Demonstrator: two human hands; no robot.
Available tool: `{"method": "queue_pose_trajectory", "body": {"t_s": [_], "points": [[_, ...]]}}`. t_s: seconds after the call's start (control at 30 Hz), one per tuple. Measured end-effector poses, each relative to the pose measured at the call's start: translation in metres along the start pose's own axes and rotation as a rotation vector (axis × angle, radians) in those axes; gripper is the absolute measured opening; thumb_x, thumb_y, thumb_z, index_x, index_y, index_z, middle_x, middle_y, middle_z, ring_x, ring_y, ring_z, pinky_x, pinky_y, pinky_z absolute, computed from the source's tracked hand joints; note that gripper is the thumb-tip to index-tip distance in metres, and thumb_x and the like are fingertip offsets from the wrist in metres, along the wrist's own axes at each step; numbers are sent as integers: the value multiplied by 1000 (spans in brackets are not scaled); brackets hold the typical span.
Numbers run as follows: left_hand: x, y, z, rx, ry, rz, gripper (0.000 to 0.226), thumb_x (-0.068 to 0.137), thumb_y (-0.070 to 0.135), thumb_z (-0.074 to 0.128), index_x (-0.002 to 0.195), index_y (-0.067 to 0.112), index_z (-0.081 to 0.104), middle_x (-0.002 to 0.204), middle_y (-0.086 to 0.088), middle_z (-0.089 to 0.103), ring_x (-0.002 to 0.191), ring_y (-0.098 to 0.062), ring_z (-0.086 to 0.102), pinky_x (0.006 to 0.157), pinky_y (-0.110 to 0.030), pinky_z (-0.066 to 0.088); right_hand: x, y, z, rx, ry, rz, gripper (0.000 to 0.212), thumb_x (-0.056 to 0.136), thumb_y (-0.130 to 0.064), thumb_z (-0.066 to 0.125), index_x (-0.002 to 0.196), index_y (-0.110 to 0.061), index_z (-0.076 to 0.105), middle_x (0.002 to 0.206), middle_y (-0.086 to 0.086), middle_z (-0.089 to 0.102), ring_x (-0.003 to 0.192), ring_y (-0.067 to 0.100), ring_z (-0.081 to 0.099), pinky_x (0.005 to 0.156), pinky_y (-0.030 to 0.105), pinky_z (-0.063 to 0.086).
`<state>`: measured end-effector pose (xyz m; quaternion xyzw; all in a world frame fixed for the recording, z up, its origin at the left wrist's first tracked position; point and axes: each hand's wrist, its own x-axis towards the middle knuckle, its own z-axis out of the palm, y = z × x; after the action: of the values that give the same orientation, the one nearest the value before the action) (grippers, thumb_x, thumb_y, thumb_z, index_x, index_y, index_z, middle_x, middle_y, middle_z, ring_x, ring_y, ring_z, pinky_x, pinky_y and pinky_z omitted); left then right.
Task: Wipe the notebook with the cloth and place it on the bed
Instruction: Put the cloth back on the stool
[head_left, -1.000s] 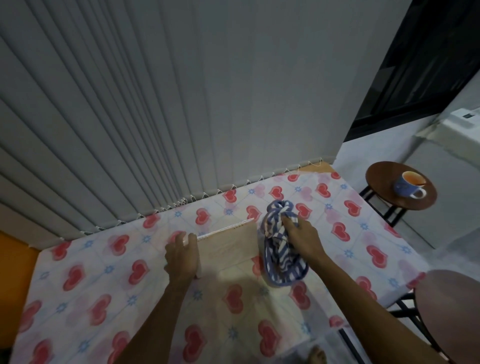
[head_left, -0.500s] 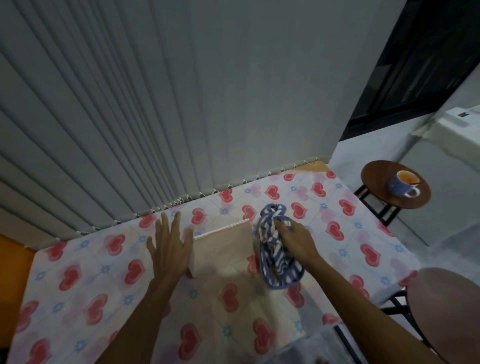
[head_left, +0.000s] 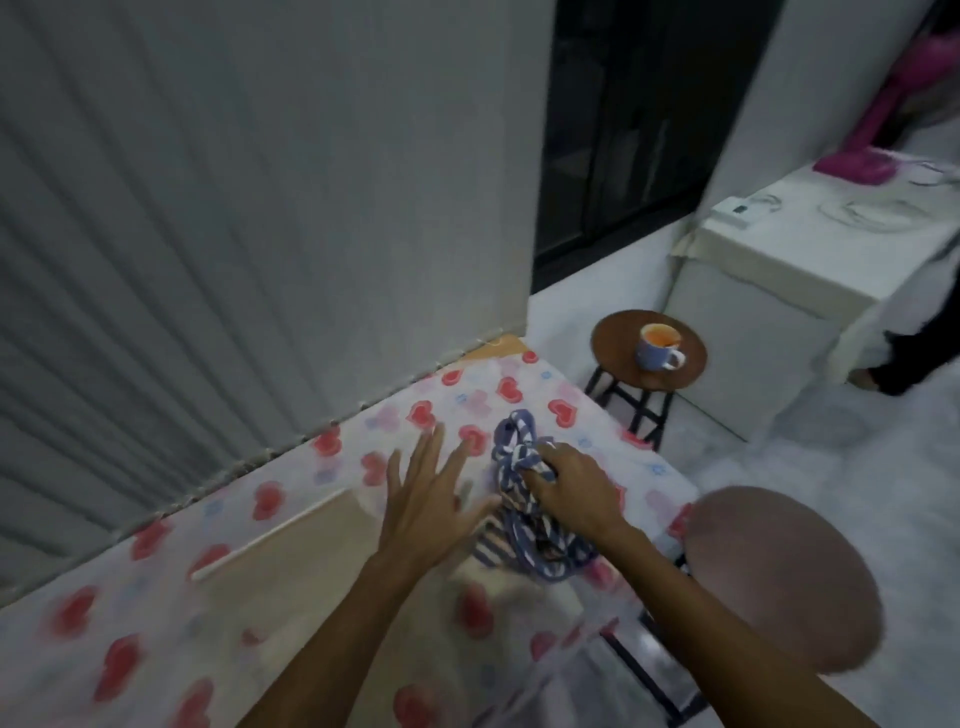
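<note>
**Notebook flat, cloth in right grip**

Notebook (head_left: 301, 551) lies flat on the heart-print tabletop (head_left: 156, 603). Just right of it, left grip (head_left: 426, 499) is open, fingers spread. Right grip (head_left: 571, 493) clutches the bunched striped cloth (head_left: 519, 543). Far right, a mug (head_left: 658, 347) sits on a stool (head_left: 615, 340).

Your right grip (head_left: 571, 493) clutches the blue-striped cloth (head_left: 524, 540) on the heart-print tabletop (head_left: 156, 613); your left grip (head_left: 426, 499) is just beside it, fingers straight and splayed; the tan notebook (head_left: 311, 561) lies flat further left; a mug (head_left: 658, 347) sits on the round stool (head_left: 613, 343).

Head view, steep downward on table (head_left: 156, 597) (close, tilted, blurred).
</note>
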<state>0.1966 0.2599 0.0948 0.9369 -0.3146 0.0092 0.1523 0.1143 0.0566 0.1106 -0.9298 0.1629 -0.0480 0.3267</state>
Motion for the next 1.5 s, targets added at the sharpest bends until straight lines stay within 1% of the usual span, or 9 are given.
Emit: {"method": "queue_pose_trajectory", "body": {"t_s": [0.3,0.43,0.53,0.63,0.8,0.97,1.1,1.2,1.5], "points": [[50,194,95,-118,-223,287,89,83,81,41,159,41,20,170,-5,12,157,-20,7,122,-51,7,-52,169,-110,-181,106,210,19,96,-23,60,111,-16,71,110,11,71,94,33,69,82,45,54],[60,264,136,-157,-217,417,87,80,78,48,148,25,51,157,-19,42,146,-34,39,112,-64,33,-88,227,-138,-177,260,259,20,90,-18,67,110,-18,73,104,6,76,91,22,71,83,31,51],[66,301,168,-162,-305,423,92,79,81,45,157,33,33,165,-13,30,152,-30,26,119,-60,19,-99,265,-150,-187,239,297,18,91,-19,70,108,-23,74,111,2,75,100,16,67,86,14,40],[73,327,194,-131,-358,430,93,78,82,42,157,39,17,167,-9,21,153,-29,20,120,-58,13,-105,297,-155,-194,179,356,27,95,-27,66,121,-22,70,126,6,70,115,25,65,97,34,50],[79,348,222,-73,-411,435,92,78,84,37,157,39,16,167,-8,20,151,-33,22,120,-53,12,-98,339,-148,-254,107,394,36,91,-37,67,126,-28,64,134,4,62,127,29,57,105,43,50],[83,349,240,-37,-452,429,92,80,85,36,158,43,11,169,-8,15,154,-33,14,121,-54,9,-101,375,-118,-201,-104,516,69,95,-41,63,156,-24,36,166,11,28,153,33,25,125,47,21],[80,349,247,-22,-507,392,92,81,81,41,159,39,17,170,-10,11,156,-29,9,121,-55,5,-108,396,-94,-214,-227,535,60,103,-39,49,158,-30,30,171,7,13,154,33,23,120,47,29],[76,346,249,-24,-528,374,91,81,81,44,159,38,21,170,-12,12,156,-28,9,121,-57,6,-106,403,-86,-225,-243,527,55,104,-30,48,157,-25,33,170,11,15,154,31,23,123,47,22],[73,334,238,-60,-486,346,89,82,83,37,157,37,21,169,-7,16,155,-29,14,121,-57,9,-97,384,-94,-258,-223,593,58,100,-32,53,154,-31,33,169,10,16,150,41,27,114,57,38]]}}
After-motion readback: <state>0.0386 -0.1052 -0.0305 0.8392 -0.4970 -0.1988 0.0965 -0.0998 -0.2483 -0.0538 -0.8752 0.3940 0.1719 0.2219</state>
